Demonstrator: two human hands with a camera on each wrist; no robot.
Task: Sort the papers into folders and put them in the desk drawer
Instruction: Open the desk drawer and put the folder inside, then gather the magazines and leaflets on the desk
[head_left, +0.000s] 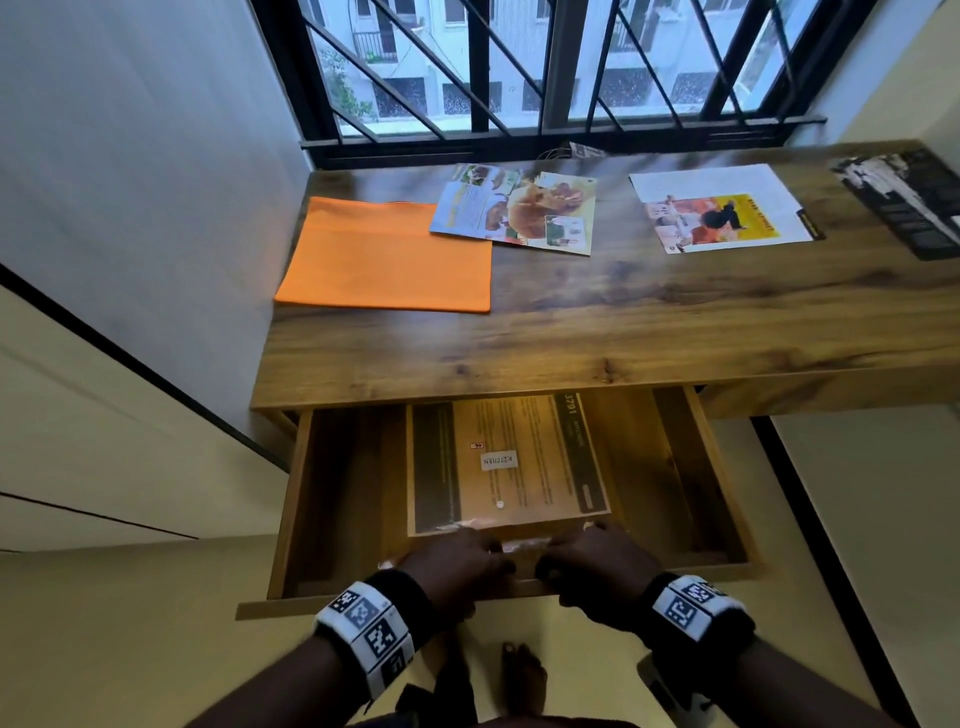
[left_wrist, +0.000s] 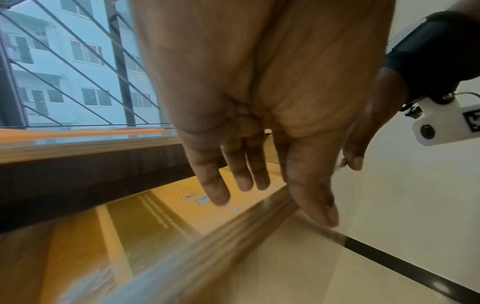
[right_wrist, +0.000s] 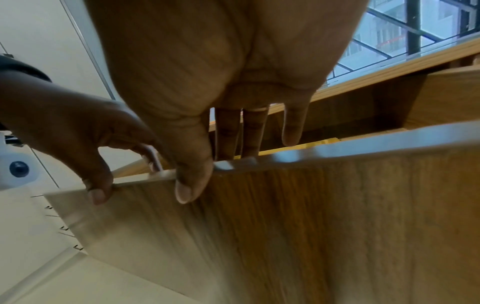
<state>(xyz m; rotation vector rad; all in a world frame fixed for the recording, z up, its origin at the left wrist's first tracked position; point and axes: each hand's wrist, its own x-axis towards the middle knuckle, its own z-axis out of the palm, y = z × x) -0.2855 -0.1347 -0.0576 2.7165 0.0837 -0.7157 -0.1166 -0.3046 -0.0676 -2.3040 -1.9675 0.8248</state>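
Down at the pale floor there's a pair of bare feet (head_left: 522, 675), and just above them both wrists wear black bands (head_left: 363, 629) with white coded tags. The left hand (head_left: 457, 566) and the right hand (head_left: 592, 561) sit close side by side on the front panel of the pulled-out wooden desk drawer (head_left: 353, 488). Each one straddles the top edge, thumb on the outer face, fingers reaching down inside, so both are grasping that panel. Flat on the drawer bottom, just past the fingertips, lies the translucent amber plastic folder (head_left: 519, 483), printed sheets inside it and a small white label (head_left: 498, 461) reading KITCHEN on top. Up on the wood-grain desktop (head_left: 623, 322) there's a flat orange folder (head_left: 387, 260) at the left, with glossy food leaflets (head_left: 519, 213) touching its far right corner. Further right, well apart, is a white sheet (head_left: 719, 208) with a yellow-and-orange picture, and at the right edge a dark printed leaflet (head_left: 904, 202). Behind it all is the black-barred window (head_left: 519, 67).
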